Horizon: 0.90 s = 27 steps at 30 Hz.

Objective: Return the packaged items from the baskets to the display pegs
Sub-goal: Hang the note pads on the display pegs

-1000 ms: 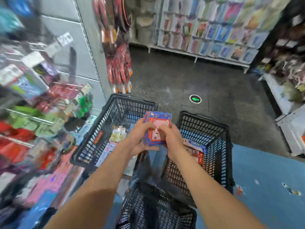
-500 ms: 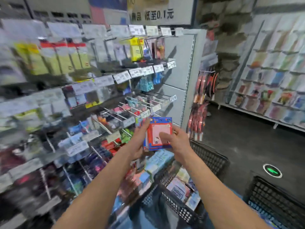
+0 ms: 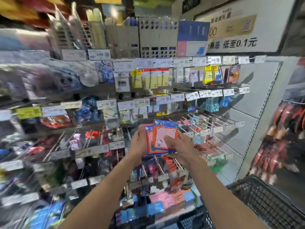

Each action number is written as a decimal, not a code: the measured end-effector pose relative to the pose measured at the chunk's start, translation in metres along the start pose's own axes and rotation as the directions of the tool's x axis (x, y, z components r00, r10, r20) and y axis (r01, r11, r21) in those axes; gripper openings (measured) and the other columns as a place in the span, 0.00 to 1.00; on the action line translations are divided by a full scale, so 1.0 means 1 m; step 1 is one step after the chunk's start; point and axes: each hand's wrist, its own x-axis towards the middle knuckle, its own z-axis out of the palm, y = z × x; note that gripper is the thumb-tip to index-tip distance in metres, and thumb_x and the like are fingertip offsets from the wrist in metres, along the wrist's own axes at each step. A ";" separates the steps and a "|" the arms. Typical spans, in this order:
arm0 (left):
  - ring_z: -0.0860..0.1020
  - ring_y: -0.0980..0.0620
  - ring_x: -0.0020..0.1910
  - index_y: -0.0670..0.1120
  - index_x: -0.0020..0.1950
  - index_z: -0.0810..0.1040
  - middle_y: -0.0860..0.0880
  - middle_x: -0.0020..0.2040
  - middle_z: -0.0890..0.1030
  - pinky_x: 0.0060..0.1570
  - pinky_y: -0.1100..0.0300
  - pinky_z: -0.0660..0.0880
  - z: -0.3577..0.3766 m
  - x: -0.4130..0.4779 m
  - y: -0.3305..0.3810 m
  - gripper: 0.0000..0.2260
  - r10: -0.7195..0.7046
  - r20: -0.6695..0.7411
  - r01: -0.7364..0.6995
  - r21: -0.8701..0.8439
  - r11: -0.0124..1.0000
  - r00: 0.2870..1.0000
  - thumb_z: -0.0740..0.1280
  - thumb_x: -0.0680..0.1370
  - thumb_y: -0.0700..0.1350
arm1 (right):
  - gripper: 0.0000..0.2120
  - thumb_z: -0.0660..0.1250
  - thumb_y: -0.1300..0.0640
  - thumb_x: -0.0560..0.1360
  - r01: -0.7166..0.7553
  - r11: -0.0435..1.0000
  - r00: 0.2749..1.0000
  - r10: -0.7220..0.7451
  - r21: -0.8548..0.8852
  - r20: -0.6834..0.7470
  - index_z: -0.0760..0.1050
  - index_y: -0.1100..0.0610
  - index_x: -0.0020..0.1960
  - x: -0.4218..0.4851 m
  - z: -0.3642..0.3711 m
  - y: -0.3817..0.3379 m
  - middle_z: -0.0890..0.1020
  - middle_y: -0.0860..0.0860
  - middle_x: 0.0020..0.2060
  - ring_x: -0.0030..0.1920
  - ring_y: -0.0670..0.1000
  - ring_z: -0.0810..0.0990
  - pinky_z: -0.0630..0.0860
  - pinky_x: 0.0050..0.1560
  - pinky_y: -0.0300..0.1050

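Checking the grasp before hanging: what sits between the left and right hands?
In the head view, a stack of red-and-blue packets sits between the left hand and right hand, both gripping it.

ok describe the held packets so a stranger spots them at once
On the peg wall, look mid-height, just left of the bare metal pegs. The stack of packets is held there between the left hand and right hand. Unlike hanging goods nearby, it is in hand, orange-framed round a pink centre.

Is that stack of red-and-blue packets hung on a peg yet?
Not hung: the left hand and right hand grip the red-and-blue packet stack in front of the metal pegs.
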 end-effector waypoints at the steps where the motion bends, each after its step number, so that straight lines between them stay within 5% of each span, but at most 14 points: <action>1: 0.86 0.45 0.49 0.50 0.61 0.78 0.46 0.51 0.87 0.51 0.43 0.82 -0.011 -0.003 -0.002 0.37 0.031 -0.018 -0.031 0.037 0.999 0.999 0.53 0.72 0.79 | 0.05 0.69 0.63 0.78 -0.002 1.000 1.000 0.002 -0.002 0.028 0.78 0.61 0.54 -0.002 0.008 0.001 0.84 0.56 0.40 0.38 0.56 0.84 0.81 0.48 0.64; 4: 0.86 0.40 0.48 0.48 0.56 0.79 0.41 0.50 0.86 0.46 0.43 0.83 -0.029 -0.021 0.013 0.27 0.115 -0.026 -0.112 0.085 0.990 0.993 0.58 0.78 0.71 | 0.07 0.70 0.62 0.79 -0.021 1.000 0.996 0.021 0.007 0.090 0.79 0.61 0.56 -0.003 0.025 0.002 0.86 0.58 0.47 0.50 0.62 0.86 0.81 0.52 0.68; 11: 0.87 0.45 0.42 0.43 0.63 0.72 0.42 0.47 0.87 0.44 0.48 0.83 -0.055 -0.010 0.031 0.26 0.012 -0.087 -0.013 -0.007 1.000 0.996 0.66 0.77 0.64 | 0.24 0.74 0.56 0.75 -0.030 0.999 0.994 0.027 0.031 0.109 0.72 0.56 0.68 0.017 0.045 0.001 0.81 0.59 0.60 0.59 0.63 0.81 0.83 0.44 0.65; 14: 0.87 0.47 0.37 0.41 0.62 0.73 0.45 0.41 0.87 0.38 0.50 0.84 -0.058 0.010 0.036 0.24 -0.027 -0.027 0.024 -0.077 0.997 0.999 0.66 0.79 0.60 | 0.17 0.72 0.57 0.78 -0.009 0.999 0.991 0.004 0.038 0.130 0.73 0.56 0.64 0.033 0.047 -0.001 0.83 0.58 0.56 0.55 0.63 0.84 0.83 0.43 0.58; 16: 0.86 0.46 0.36 0.41 0.59 0.76 0.44 0.40 0.87 0.32 0.53 0.82 -0.058 0.023 0.045 0.19 -0.076 0.070 0.084 -0.123 0.989 0.995 0.65 0.82 0.57 | 0.13 0.70 0.58 0.79 0.002 0.999 0.991 -0.007 0.042 0.133 0.75 0.55 0.62 0.048 0.048 -0.002 0.84 0.58 0.54 0.53 0.62 0.85 0.83 0.47 0.63; 20: 0.86 0.40 0.48 0.44 0.63 0.77 0.41 0.51 0.87 0.48 0.41 0.83 -0.061 0.053 0.050 0.17 -0.045 0.131 0.069 -0.182 0.981 0.990 0.65 0.82 0.55 | 0.10 0.69 0.62 0.79 -0.009 0.993 0.994 -0.004 0.121 0.108 0.76 0.57 0.60 0.080 0.050 -0.004 0.84 0.63 0.54 0.56 0.67 0.83 0.78 0.55 0.73; 24: 0.85 0.40 0.50 0.47 0.60 0.74 0.42 0.54 0.86 0.49 0.41 0.83 -0.064 0.070 0.043 0.07 -0.043 0.201 0.104 -0.299 0.948 0.979 0.61 0.85 0.47 | 0.10 0.68 0.64 0.79 -0.023 0.971 0.997 0.005 0.238 0.078 0.75 0.60 0.60 0.101 0.052 0.002 0.85 0.59 0.50 0.51 0.61 0.84 0.82 0.51 0.61; 27: 0.85 0.39 0.52 0.45 0.62 0.73 0.41 0.55 0.85 0.52 0.39 0.82 -0.063 0.084 0.035 0.09 0.023 0.208 0.039 -0.289 0.956 0.978 0.66 0.82 0.42 | 0.14 0.69 0.67 0.78 0.002 0.972 0.994 -0.028 0.236 0.106 0.75 0.65 0.63 0.111 0.054 0.007 0.83 0.64 0.55 0.52 0.63 0.83 0.81 0.54 0.63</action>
